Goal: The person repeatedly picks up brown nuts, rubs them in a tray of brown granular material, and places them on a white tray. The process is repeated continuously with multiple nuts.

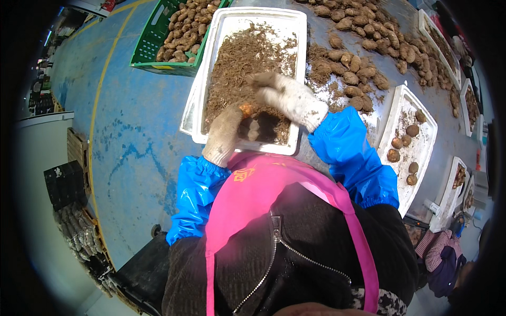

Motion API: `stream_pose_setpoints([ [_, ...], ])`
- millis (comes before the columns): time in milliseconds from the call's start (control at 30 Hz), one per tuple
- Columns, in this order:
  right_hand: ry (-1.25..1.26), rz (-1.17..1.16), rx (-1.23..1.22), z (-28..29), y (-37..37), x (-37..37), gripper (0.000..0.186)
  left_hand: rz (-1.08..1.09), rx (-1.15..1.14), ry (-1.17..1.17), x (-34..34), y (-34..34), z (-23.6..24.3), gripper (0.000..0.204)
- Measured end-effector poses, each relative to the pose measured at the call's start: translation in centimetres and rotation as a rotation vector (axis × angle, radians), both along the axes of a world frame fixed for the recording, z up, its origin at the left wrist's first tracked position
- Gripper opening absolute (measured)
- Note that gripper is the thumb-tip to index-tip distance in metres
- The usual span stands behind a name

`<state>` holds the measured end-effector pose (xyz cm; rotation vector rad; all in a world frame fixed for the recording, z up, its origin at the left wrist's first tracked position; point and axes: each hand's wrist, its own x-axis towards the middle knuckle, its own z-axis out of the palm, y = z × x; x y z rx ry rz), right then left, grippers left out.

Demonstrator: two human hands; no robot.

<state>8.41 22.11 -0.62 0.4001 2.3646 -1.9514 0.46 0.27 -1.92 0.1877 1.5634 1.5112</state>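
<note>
Tray (301, 47), white, rectangular, raised rim, rounded corners; set lengthwise before the person, its near edge close against a pink apron (263, 181). Contents: loose brown shreds (237, 55), fibrous and matted, thinning to bare white at the upper right.

Left hand (221, 137), in a pale, soiled glove, over the near left part of the tray, closed on a tuber (246, 109); only an orange-brown patch shows at the fingertips.

Right hand (287, 97), in a similar glove, reaching over the right rim, fingers blurred and bent toward the left hand; whether they pinch anything cannot be told.

Sleeves (342, 139), one pair, glossy blue, crinkled, gathered at the cuffs.

Crate (149, 39), green, slotted walls, heaped with tubers, just beside the tray's upper left edge.

Floor (132, 121), blue, scuffed, yellow-lined, giving broad room leftward.

Table (448, 137), grey, smooth; narrow gap between tray and tuber pile (392, 39), whose pieces are oval and rough-skinned.

Side tray (426, 137), white, slanted, holding scattered round tubers, right of the right sleeve.
</note>
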Motion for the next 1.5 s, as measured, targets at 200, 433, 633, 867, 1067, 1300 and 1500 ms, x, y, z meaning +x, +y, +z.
stream_pose_setpoints([
  [200,0.054,0.157,-0.503,-0.7,-2.5,0.8,0.065,0.032,-0.077,0.139,-0.1,0.9,0.9,0.053],
  [433,0.003,-0.087,-0.820,-1.6,-3.1,1.4,0.059,0.084,-0.004,0.290,0.2,1.0,0.8,0.056],
  [633,0.167,-0.119,-0.531,-2.0,-3.6,1.4,0.055,0.233,-0.049,0.358,0.1,0.9,1.0,0.040],
  [867,0.282,-0.076,-0.105,-0.5,-5.0,0.7,0.051,0.215,-0.148,0.734,-0.2,1.3,-0.7,0.042],
  [1067,0.051,-0.253,-0.694,0.2,-6.4,1.4,0.040,0.260,-0.098,0.707,-0.4,1.5,0.9,0.035],
  [1300,0.010,-0.315,-1.198,0.4,-5.8,1.0,0.026,0.299,-0.057,0.668,-0.8,2.2,1.1,0.031],
  [1500,0.249,-0.256,-0.589,-0.9,-4.7,0.9,0.050,0.153,-0.169,0.927,-1.1,1.4,1.3,0.025],
])
